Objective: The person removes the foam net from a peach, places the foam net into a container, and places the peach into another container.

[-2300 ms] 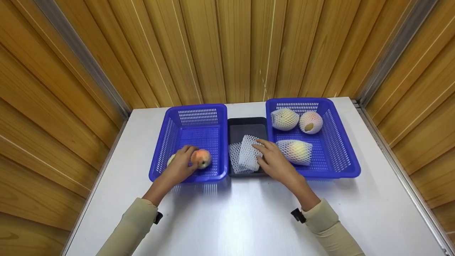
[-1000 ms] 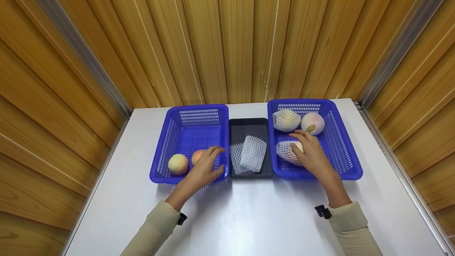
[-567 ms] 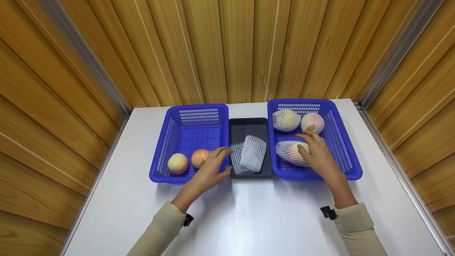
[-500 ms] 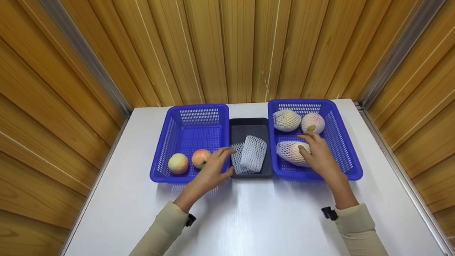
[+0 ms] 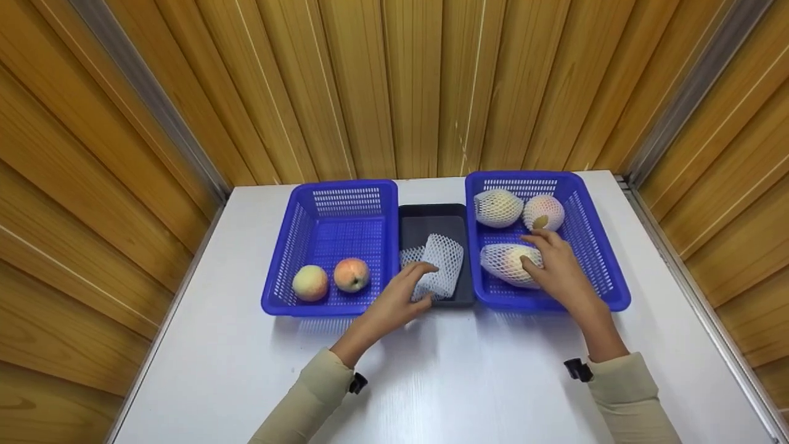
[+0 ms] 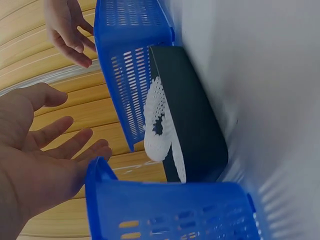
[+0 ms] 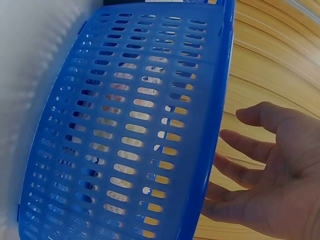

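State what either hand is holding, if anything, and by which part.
Nothing is held: the left hand hovers by the white foam net sleeves, and the right hand hovers over the net-sleeved fruit, gripping neither.

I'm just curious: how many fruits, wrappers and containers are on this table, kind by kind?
Bare fruits: 2
Fruits in white netting: 3
Loose white nets, visible: 2
Blue baskets: 2
Black tray: 1
Total: 10

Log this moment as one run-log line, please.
left hand: empty, near white nets in black tray | right hand: empty, near a netted fruit in right basket | left basket: two bare fruits
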A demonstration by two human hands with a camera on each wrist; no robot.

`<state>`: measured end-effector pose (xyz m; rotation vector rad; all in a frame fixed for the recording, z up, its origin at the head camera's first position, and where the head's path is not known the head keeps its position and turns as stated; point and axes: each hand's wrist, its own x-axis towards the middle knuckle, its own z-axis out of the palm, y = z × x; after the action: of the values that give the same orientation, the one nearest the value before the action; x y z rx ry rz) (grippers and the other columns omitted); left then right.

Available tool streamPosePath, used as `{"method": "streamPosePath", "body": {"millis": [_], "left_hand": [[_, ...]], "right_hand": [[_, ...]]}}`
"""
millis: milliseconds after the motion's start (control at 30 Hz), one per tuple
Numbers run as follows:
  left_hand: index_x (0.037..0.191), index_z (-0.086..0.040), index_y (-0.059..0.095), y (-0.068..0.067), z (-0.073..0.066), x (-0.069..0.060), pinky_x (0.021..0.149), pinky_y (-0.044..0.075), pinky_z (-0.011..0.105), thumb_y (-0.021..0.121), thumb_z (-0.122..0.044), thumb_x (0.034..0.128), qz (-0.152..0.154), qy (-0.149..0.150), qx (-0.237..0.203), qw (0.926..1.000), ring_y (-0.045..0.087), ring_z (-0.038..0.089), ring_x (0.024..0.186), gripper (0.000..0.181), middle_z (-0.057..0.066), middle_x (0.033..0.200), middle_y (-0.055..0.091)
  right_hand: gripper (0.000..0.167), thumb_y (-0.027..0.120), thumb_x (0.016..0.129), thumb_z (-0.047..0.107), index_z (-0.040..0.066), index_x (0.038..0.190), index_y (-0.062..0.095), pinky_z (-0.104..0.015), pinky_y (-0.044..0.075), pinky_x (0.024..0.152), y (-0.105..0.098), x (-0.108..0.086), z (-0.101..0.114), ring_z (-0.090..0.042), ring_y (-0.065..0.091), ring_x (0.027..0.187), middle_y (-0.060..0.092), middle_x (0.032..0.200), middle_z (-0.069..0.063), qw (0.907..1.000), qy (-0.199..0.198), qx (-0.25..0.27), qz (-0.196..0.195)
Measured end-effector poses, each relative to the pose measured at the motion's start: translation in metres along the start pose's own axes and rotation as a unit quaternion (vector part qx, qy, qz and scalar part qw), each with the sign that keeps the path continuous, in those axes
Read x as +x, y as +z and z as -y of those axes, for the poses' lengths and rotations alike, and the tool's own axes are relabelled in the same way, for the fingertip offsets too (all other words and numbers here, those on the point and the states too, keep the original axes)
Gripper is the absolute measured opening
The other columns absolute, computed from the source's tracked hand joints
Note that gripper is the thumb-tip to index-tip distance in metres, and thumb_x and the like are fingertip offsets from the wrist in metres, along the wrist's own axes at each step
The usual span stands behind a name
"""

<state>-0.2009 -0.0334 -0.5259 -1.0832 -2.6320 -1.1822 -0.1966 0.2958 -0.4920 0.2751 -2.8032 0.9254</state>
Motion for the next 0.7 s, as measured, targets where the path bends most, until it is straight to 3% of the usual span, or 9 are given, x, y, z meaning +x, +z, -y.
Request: {"method": "streamPosePath", "body": {"millis": [233,400,533,700], "left_hand": [[0.137,-0.003,0.055,0.013,-0.003,0.005,0.112,0.043,0.035,0.066,-0.007,0.0934,0.006,-0.016,-0.041,0.999,0.055,0.026,0.129,0.045,0.012,0.135,0.059],[0.139,-0.001,0.053,0.033,-0.012,0.01,0.106,0.049,0.033,0.063,-0.009,0.0985,0.023,-0.037,-0.101,0.9939,0.057,0.029,0.128,0.042,0.015,0.139,0.058],[0.145,-0.001,0.046,0.052,-0.017,0.018,0.108,0.048,0.038,0.06,-0.014,0.1018,0.019,-0.085,-0.178,0.9802,0.053,0.034,0.134,0.047,0.018,0.146,0.052],[0.15,0.002,0.042,0.072,-0.017,0.031,0.11,0.045,0.049,0.059,-0.019,0.103,-0.012,-0.132,-0.249,0.9593,0.048,0.042,0.136,0.054,0.022,0.149,0.048]], "right_hand": [[0.047,0.066,0.096,0.011,-0.009,0.137,0.055,-0.067,0.032,0.112,0.005,0.001,0.0,-0.055,0.039,0.133,0.043,0.146,-0.031,0.9999,0.001,-0.012,0.005],[0.049,0.069,0.093,0.009,-0.011,0.135,0.055,-0.066,0.035,0.109,0.011,-0.001,-0.002,-0.056,0.043,0.128,0.046,0.142,-0.033,0.9997,-0.008,-0.021,-0.007],[0.051,0.071,0.091,0.009,-0.011,0.135,0.055,-0.066,0.036,0.108,0.016,-0.001,-0.001,-0.055,0.043,0.127,0.046,0.142,-0.032,0.9997,-0.014,-0.02,-0.006],[0.052,0.07,0.092,0.011,-0.01,0.138,0.053,-0.066,0.034,0.11,0.019,0.003,0.003,-0.054,0.04,0.132,0.043,0.145,-0.032,0.9995,-0.009,-0.025,0.016]]}}
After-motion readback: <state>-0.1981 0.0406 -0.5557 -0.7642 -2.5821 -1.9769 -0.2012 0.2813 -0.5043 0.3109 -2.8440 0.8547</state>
